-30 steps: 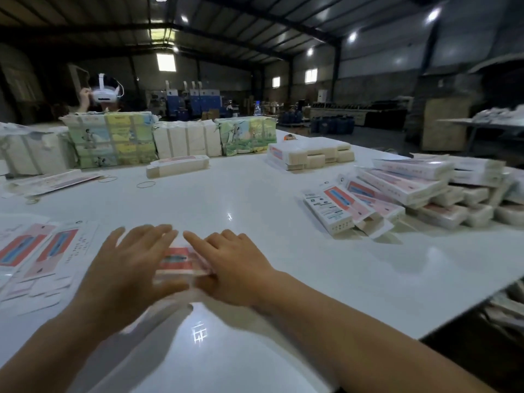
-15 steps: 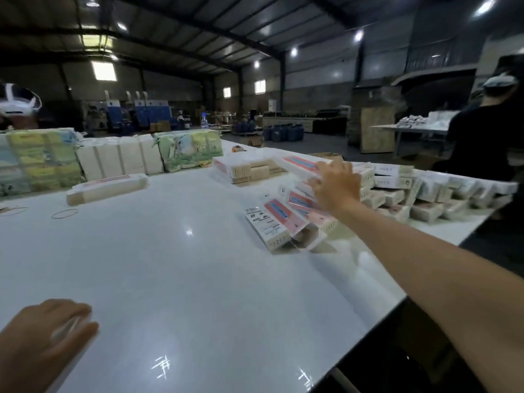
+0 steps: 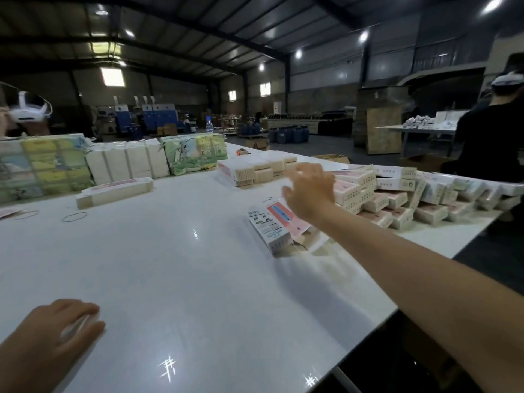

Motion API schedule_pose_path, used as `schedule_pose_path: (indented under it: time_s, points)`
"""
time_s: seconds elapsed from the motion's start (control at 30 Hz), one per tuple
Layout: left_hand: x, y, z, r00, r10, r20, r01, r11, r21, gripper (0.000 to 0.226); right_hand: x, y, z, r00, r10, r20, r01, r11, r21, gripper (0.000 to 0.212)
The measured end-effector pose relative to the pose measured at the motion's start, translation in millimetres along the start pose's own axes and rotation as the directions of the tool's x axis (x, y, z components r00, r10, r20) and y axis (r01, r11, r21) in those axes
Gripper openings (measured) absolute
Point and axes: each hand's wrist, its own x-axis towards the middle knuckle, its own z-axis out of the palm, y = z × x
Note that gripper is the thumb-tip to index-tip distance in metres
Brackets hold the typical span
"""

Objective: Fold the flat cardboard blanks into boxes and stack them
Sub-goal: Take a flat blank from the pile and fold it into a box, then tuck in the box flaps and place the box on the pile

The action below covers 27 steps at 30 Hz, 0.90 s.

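Note:
My right hand (image 3: 309, 191) reaches far over the white table (image 3: 170, 265), fingers spread and holding nothing, just above the left end of a pile of folded pink-and-white boxes (image 3: 397, 199). One folded box (image 3: 269, 225) lies tilted in front of the pile, below my wrist. My left hand (image 3: 56, 333) is at the near left edge of the view, low on the table. Its thumb and fingers pinch a pale flat blank (image 3: 78, 324), most of which is hidden under the hand.
Banded bundles of flat blanks (image 3: 252, 168) and one long bundle (image 3: 113, 191) lie farther back. White packs (image 3: 127, 163) and colourful packs (image 3: 42, 165) line the far side. Rubber bands (image 3: 74, 217) lie loose. A person (image 3: 487, 137) stands beyond the right table edge.
My right hand carried the folded box from in front of me to the pile on the right and let it go. My left hand moved to the near left and took a blank.

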Motion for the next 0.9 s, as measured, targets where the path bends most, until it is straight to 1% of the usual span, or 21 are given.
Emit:
schedule_pose_path:
  time_s: [0.03, 0.1, 0.17, 0.23, 0.3, 0.33, 0.4, 0.47, 0.6, 0.63, 0.7, 0.73, 0.77, 0.8, 0.83, 0.87, 0.9]
  points:
    - [-4, 24, -15, 1.0, -0.017, -0.021, 0.017, 1.0, 0.01, 0.022, -5, -25, -4, 0.998, -0.068, 0.015, 0.068, 0.997, 0.048, 0.038]
    - [-11, 66, -34, 0.997, -0.008, -0.072, 0.006, 1.0, -0.027, 0.014, -20, -78, -6, 0.974, -0.215, 0.066, 0.2, 0.962, 0.185, 0.036]
    - [-18, 93, -50, 0.998, -0.019, -0.058, 0.016, 0.999, -0.052, 0.009, -43, -128, -2, 0.924, -0.364, 0.12, 0.314, 0.898, 0.308, 0.033]
    - [-24, 104, -57, 0.997, -0.072, -0.025, 0.07, 0.996, -0.048, 0.007, -71, -168, 9, 0.861, -0.477, 0.178, 0.389, 0.842, 0.373, 0.031]
    - [-29, 110, -58, 0.995, -0.081, -0.051, 0.08, 0.996, -0.025, 0.009, -99, -192, 24, 0.804, -0.544, 0.239, 0.441, 0.815, 0.376, 0.032]
    - [-31, 113, -59, 0.994, -0.078, -0.07, 0.076, 0.997, -0.03, 0.01, -110, -198, 31, 0.784, -0.561, 0.265, 0.451, 0.809, 0.377, 0.031]
    - [-31, 117, -58, 0.993, -0.077, -0.093, 0.072, 0.996, -0.053, 0.013, -126, -202, 43, 0.771, -0.565, 0.294, 0.428, 0.801, 0.418, 0.03]
    - [-31, 116, -57, 0.993, -0.073, -0.09, 0.068, 0.996, -0.062, 0.016, -131, -201, 48, 0.777, -0.565, 0.279, 0.413, 0.79, 0.453, 0.031]
    - [-30, 117, -55, 0.994, -0.09, -0.058, 0.086, 0.994, -0.064, 0.021, -130, -200, 52, 0.787, -0.565, 0.248, 0.415, 0.781, 0.467, 0.031]
    - [-29, 116, -58, 0.993, -0.109, -0.032, 0.106, 0.99, -0.096, 0.019, -130, -200, 52, 0.789, -0.566, 0.239, 0.417, 0.779, 0.468, 0.031]
    - [-20, 109, -75, 0.979, -0.202, 0.033, 0.204, 0.955, -0.217, 0.016, -131, -200, 54, 0.791, -0.571, 0.221, 0.423, 0.77, 0.478, 0.031]
    - [-15, 101, -87, 0.964, -0.261, 0.043, 0.263, 0.928, -0.263, 0.014, -130, -200, 55, 0.791, -0.574, 0.212, 0.425, 0.765, 0.484, 0.031]
    - [-7, 87, -102, 0.948, -0.317, 0.019, 0.311, 0.913, -0.266, 0.013, -129, -200, 56, 0.793, -0.575, 0.203, 0.426, 0.761, 0.489, 0.031]
    - [0, 70, -118, 0.926, -0.377, -0.027, 0.363, 0.908, -0.209, 0.015, -128, -201, 57, 0.794, -0.575, 0.195, 0.428, 0.758, 0.492, 0.03]
    - [5, 49, -135, 0.892, -0.443, -0.085, 0.434, 0.894, -0.108, 0.019, -127, -201, 57, 0.795, -0.575, 0.19, 0.429, 0.757, 0.493, 0.03]
    - [6, 27, -151, 0.843, -0.52, -0.139, 0.526, 0.851, 0.008, 0.026, -127, -201, 57, 0.795, -0.575, 0.192, 0.43, 0.758, 0.49, 0.029]
    - [5, 4, -165, 0.781, -0.6, -0.176, 0.62, 0.778, 0.101, 0.037, -127, -202, 57, 0.796, -0.574, 0.192, 0.431, 0.761, 0.485, 0.029]
